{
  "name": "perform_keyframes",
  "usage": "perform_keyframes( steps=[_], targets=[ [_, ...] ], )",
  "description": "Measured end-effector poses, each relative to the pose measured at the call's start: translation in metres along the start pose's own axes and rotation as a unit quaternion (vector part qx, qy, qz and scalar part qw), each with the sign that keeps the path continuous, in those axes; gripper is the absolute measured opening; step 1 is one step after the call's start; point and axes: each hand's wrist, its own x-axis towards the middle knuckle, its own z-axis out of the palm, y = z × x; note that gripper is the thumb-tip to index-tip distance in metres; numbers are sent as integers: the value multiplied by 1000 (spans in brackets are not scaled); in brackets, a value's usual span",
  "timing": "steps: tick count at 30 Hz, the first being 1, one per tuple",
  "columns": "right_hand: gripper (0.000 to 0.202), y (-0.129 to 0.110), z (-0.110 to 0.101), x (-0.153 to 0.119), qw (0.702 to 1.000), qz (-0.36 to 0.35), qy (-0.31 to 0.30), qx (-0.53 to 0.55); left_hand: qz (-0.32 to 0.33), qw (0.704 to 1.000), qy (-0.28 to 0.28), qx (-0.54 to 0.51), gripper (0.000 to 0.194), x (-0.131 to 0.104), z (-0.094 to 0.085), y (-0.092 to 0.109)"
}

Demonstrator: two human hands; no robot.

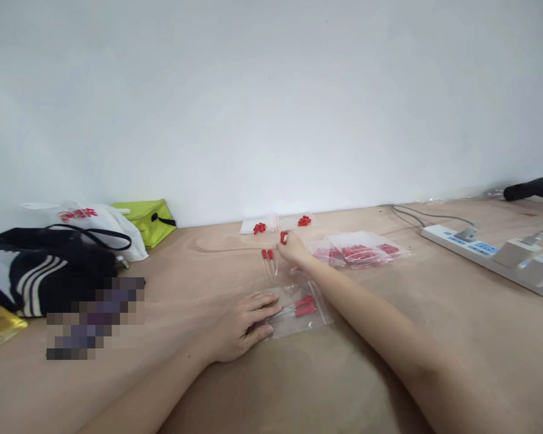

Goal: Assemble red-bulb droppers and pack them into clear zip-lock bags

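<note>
Fingers pinched together, my right hand (292, 246) holds a thin piece with a red end (283, 237), which looks like a red-topped dropper. Just left of it, two similar red-topped droppers (266, 254) lie side by side on the table, their thin pale stems pointing towards me. My left hand (256, 322) rests flat with fingers spread on the left part of a clear zip bag (294, 328). Inside that bag are red-topped pieces (304, 306), their stems partly under my fingers.
Behind my right hand lie two clear bags with small red pieces (259, 228) (304, 221). More bags of red pieces (362, 253) lie to the right. A white power strip (484, 256) with plugs is farther right. A black bag (63, 271) and a green bag (147, 220) stand left.
</note>
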Motion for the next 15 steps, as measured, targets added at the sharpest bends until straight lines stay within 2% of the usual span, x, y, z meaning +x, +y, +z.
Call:
perform_keyframes(
  steps=[2, 3, 5, 8, 11, 15],
  targets=[
    [43, 12, -20, -14, 998, -16, 39, 36, -1, 1000, -1, -3, 40, 0, 0, -1],
    [46, 20, -31, -23, 991, -38, 71, 104, -1, 1000, -1, -3, 40, 0, 0, -1],
    [46, 37, -51, -45, 969, -67, 95, 219, -2, 1000, -2, -3, 40, 0, -1, 0],
    [45, 62, -73, -78, 947, -61, 123, 291, -5, 1000, -2, -4, 39, 2, -2, 0],
    [44, 76, -82, -99, 940, -32, 139, 311, -4, 1000, 1, -6, 39, 4, -3, 1],
    [46, 76, -80, -106, 932, 8, 121, 341, -6, 1000, 2, -7, 39, 5, -3, 2]
  ],
)
